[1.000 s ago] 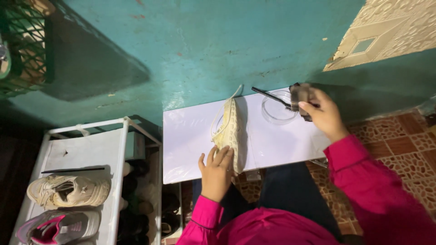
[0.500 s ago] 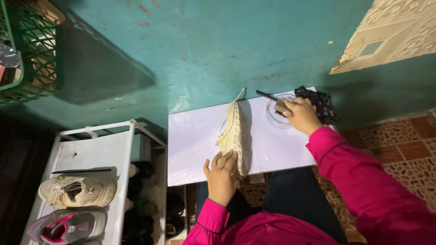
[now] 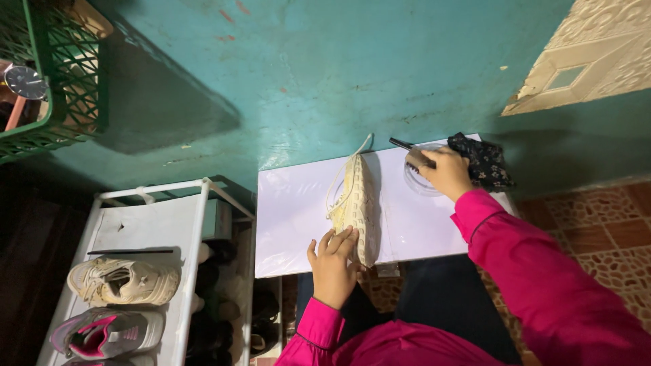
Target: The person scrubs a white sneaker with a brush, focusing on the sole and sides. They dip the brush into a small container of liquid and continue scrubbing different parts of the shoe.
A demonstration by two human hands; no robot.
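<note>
Left hand (image 3: 332,261) flat on cream knit shoe (image 3: 358,203), right hand (image 3: 446,173) gripping dark brush (image 3: 409,148).

A white table (image 3: 298,217) carries a cream sneaker (image 3: 359,203), a clear round dish (image 3: 420,179) and a dark floral cloth (image 3: 485,161).

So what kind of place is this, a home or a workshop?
Probably a home corner used for shoe care: a white shoe rack holding sneakers, a cream shoe on a white table, teal wall and tiled floor.
</note>
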